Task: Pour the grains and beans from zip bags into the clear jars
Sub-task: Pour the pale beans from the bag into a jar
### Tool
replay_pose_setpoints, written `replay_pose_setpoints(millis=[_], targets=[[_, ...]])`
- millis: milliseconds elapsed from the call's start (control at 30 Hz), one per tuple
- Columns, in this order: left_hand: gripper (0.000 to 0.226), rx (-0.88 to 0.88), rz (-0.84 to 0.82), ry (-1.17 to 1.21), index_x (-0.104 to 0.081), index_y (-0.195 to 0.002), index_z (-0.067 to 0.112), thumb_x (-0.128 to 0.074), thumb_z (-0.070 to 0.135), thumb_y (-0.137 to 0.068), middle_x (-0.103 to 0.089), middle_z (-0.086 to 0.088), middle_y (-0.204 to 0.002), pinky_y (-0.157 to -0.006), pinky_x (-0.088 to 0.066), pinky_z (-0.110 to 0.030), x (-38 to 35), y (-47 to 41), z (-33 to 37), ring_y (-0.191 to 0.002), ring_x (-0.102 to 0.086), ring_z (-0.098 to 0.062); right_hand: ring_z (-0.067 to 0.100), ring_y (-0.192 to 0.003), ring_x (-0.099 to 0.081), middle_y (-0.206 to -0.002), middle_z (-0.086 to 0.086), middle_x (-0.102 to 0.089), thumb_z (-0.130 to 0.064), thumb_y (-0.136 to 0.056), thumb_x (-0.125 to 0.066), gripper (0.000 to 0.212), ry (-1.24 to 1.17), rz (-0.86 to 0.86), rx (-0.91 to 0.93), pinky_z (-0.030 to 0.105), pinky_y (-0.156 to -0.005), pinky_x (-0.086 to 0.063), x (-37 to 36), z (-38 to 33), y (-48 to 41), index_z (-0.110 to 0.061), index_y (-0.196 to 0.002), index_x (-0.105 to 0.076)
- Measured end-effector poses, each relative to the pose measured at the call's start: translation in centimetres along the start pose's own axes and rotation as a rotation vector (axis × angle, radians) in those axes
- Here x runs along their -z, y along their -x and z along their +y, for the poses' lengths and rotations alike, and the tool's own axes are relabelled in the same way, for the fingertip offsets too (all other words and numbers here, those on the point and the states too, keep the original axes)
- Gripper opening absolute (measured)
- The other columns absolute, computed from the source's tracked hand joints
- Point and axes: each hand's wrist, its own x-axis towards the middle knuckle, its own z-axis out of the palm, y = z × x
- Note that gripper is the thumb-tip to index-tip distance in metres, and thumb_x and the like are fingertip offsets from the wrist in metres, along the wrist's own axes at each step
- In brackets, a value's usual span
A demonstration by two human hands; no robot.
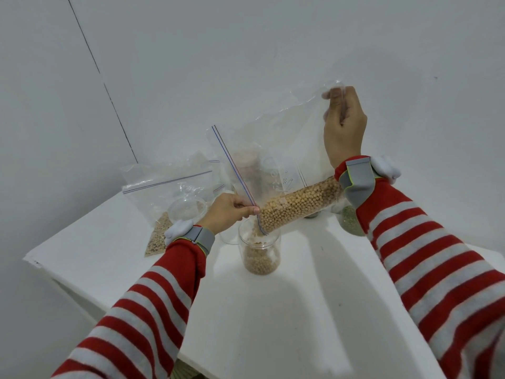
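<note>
Bag (pixel 273 165): tilted, beans (pixel 297 205) running into jar (pixel 261 251) on bench (pixel 273 310).
Left hand (pixel 225 212): pinches bag mouth.
Right hand (pixel 344 124): pinches raised corner.

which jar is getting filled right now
The clear jar under the held zip bag's mouth, part full of tan beans. The jar by the right sleeve holds green contents.

head view, looking down and forward, close above table (pixel 273 310)
</note>
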Motion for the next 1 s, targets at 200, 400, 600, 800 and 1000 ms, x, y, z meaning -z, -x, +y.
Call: replay_pose_setpoints(millis=[200, 400, 600, 800, 1000], targets=[[0.013, 0.002, -0.001, -0.018, -0.078, -0.088, 0.017, -0.079, 0.027, -0.08, -0.069, -0.003, -0.073, -0.071, -0.052, -0.025, -0.02, -0.15, -0.07, -0.07, -0.061, -0.007, 0.037, -0.055, -0.045, -0.064, 0.024, -0.05, -0.036, -0.103, -0.039, 0.024, -0.013, -0.014, 0.0, 0.042, -0.05, -0.039, -0.04, 0.4, -0.04, -0.023, -0.09, -0.054], [0.005, -0.012, -0.003, -0.005, -0.076, -0.083, 0.021, -0.079, 0.024, -0.08, -0.069, -0.002, -0.073, -0.068, -0.051, -0.022, 0.03, 0.02, 0.26, -0.067, -0.06, -0.004, 0.031, -0.053, -0.041, -0.066, 0.023, -0.052, -0.033, -0.104, -0.04, 0.023, -0.006, -0.008, -0.001, 0.043, -0.05, -0.038, -0.08, 0.3, -0.13, -0.022, -0.09, -0.054], [0.002, -0.015, 0.002, -0.007, -0.076, -0.082, 0.023, -0.078, 0.023, -0.081, -0.066, 0.009, -0.063, -0.065, -0.05, -0.018, 0.08, 0.04, 0.36, -0.063, -0.059, 0.001, 0.037, -0.055, -0.044, -0.062, 0.014, -0.046, -0.034, -0.103, -0.04, 0.025, -0.005, -0.019, 0.008, 0.043, -0.05, -0.037, -0.13, 0.36, -0.25, -0.021, -0.09, -0.055], [0.01, -0.011, 0.003, -0.017, -0.077, -0.087, 0.017, -0.078, 0.024, -0.081, -0.067, 0.004, -0.067, -0.067, -0.051, -0.019, 0.14, 0.03, 0.32, -0.064, -0.059, 0.0, 0.036, -0.055, -0.045, -0.066, 0.017, -0.051, -0.035, -0.103, -0.04, 0.022, 0.007, -0.012, 0.029, 0.044, -0.05, -0.039, -0.25, 0.19, -0.25, -0.028, -0.088, -0.054], [0.009, -0.016, 0.006, -0.024, -0.077, -0.087, 0.017, -0.078, 0.024, -0.082, -0.066, 0.002, -0.068, -0.066, -0.051, -0.019, 0.27, -0.07, 0.34, -0.064, -0.059, 0.0, 0.029, -0.052, -0.043, -0.065, 0.018, -0.051, -0.035, -0.103, -0.04, 0.021, 0.03, 0.001, 0.036, 0.042, -0.05, -0.04, -0.25, -0.03, -0.42, -0.032, -0.087, -0.052]])
